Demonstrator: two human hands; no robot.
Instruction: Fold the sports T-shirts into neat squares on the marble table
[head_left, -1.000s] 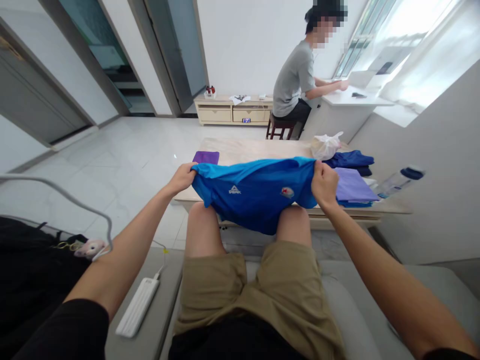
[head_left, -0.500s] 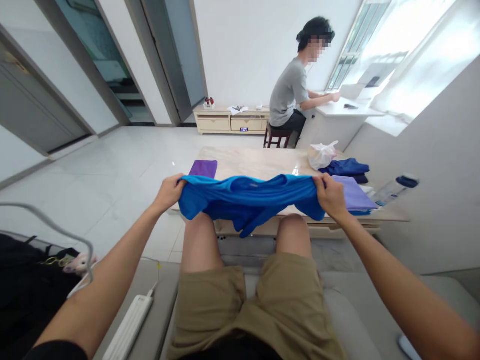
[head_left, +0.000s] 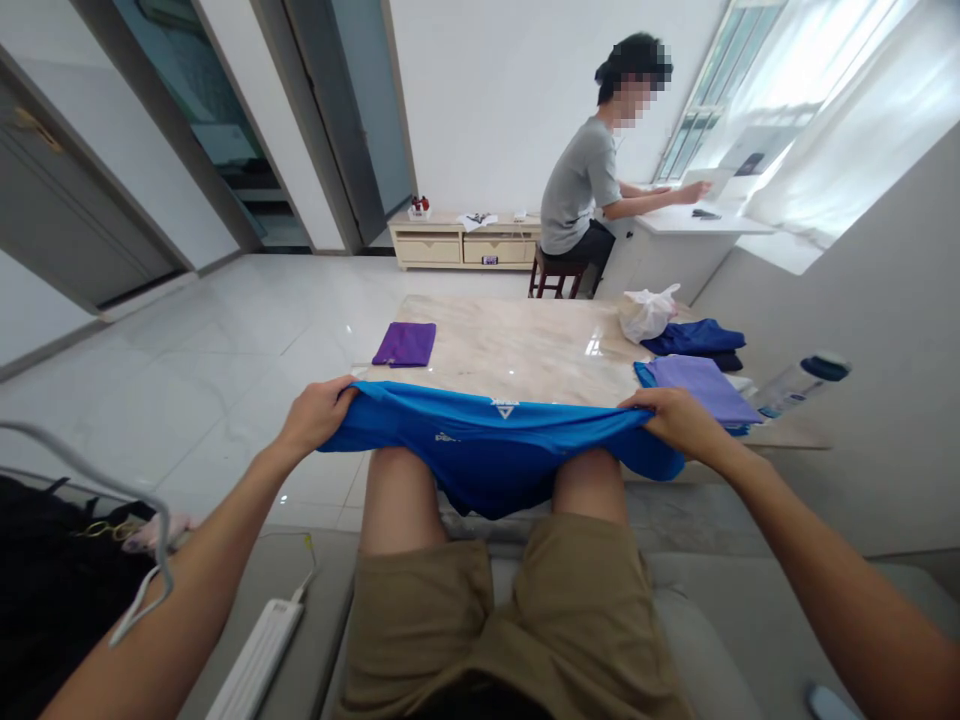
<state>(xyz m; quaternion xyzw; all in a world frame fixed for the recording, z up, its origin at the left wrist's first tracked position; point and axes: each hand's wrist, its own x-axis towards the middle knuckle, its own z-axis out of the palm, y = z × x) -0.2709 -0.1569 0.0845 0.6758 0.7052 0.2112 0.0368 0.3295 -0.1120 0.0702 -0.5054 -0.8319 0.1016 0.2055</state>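
A blue T-shirt (head_left: 487, 455) with small white logos is stretched between my hands, hanging over my knees. My left hand (head_left: 319, 412) is closed on its left end, thumb on top. At the other end, my right hand (head_left: 679, 418) pinches the cloth between thumb and fingers. Beyond the shirt, a folded purple cloth (head_left: 406, 344) lies on the left of the marble-topped table (head_left: 517, 330). Close to my right hand is a stack topped by a folded lavender cloth (head_left: 697, 388), with blue fabric underneath.
A clear bottle (head_left: 806, 383) stands on the right, near dark blue clothes (head_left: 697, 335) and a white plastic bag (head_left: 649, 312). Across the room a person (head_left: 589, 180) sits at a white desk (head_left: 701, 218). A power strip (head_left: 259, 655) lies on the sofa to my left.
Both hands have come lower and nearer to me with the shirt, and its white logos now show. The folded purple cloth is more fully visible. The seated person's hand has moved right.
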